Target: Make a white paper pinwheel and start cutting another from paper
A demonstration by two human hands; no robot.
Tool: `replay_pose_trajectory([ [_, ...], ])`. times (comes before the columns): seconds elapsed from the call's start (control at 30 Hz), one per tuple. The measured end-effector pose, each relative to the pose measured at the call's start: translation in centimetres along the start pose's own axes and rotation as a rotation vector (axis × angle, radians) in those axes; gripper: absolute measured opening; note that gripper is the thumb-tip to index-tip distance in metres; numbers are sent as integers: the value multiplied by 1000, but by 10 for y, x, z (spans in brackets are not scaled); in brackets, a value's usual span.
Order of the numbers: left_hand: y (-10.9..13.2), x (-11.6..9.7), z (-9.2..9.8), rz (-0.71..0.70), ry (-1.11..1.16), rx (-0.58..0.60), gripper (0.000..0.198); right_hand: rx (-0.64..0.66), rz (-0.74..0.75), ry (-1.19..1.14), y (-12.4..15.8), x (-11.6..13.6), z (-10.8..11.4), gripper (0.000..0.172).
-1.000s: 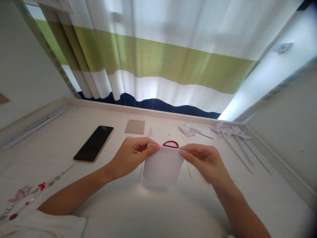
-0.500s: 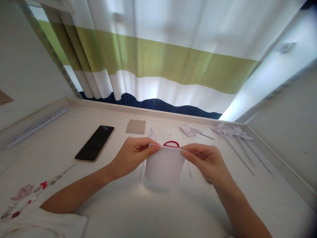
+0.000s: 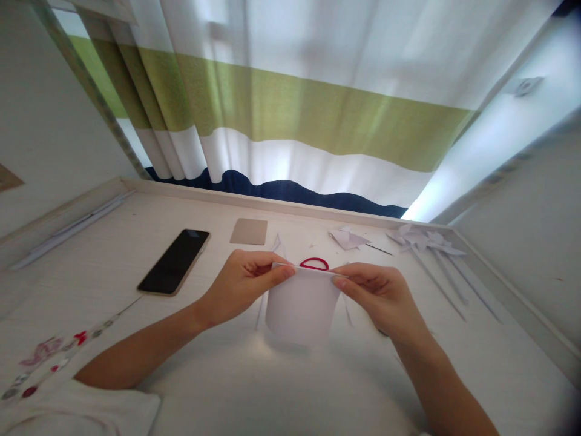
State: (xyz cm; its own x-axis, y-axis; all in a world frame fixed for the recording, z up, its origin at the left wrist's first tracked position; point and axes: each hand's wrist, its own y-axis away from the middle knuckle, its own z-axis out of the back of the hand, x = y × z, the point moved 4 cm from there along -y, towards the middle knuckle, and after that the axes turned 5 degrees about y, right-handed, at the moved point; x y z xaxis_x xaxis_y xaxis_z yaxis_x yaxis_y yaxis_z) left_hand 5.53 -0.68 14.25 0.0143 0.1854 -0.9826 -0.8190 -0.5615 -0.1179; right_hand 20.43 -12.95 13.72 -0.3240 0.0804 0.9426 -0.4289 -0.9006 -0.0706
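Note:
A white sheet of paper point(image 3: 302, 309) hangs from its upper edge between my two hands, its lower part curving down. My left hand point(image 3: 247, 278) pinches the top left corner between thumb and fingers. At the top right corner, my right hand point(image 3: 374, 290) grips the edge the same way. Just beyond the paper's top edge shows a red loop point(image 3: 315, 264), which looks like a scissor handle; the rest of it is hidden behind the sheet. Thin white paper pieces point(image 3: 279, 243) stick out behind the sheet.
A black phone point(image 3: 175, 262) lies to the left, near a beaded string point(image 3: 80, 338). Farther back sits a grey-beige square card point(image 3: 249, 232). Back right are a folded paper piece point(image 3: 348, 238) and several paper pinwheels on sticks point(image 3: 422, 239). A raised rim point(image 3: 272, 206) borders the table before a curtain.

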Motion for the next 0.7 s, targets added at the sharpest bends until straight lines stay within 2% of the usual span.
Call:
replay_pose_trajectory([
  [0.2, 0, 1, 1, -6, 5, 5, 17, -99, 8, -67, 0, -1, -1, 10],
  [0.53, -1, -3, 0, -4, -28, 16, 17, -60, 10, -72, -1, 0, -2, 10],
  [0.63, -1, -4, 0, -15, -98, 82, 17, -49, 17, -46, 0, 1, -1, 10],
  [0.7, -1, -4, -3, -8, -154, 186, 16, -12, 21, 3, 0, 2, -1, 9],
])
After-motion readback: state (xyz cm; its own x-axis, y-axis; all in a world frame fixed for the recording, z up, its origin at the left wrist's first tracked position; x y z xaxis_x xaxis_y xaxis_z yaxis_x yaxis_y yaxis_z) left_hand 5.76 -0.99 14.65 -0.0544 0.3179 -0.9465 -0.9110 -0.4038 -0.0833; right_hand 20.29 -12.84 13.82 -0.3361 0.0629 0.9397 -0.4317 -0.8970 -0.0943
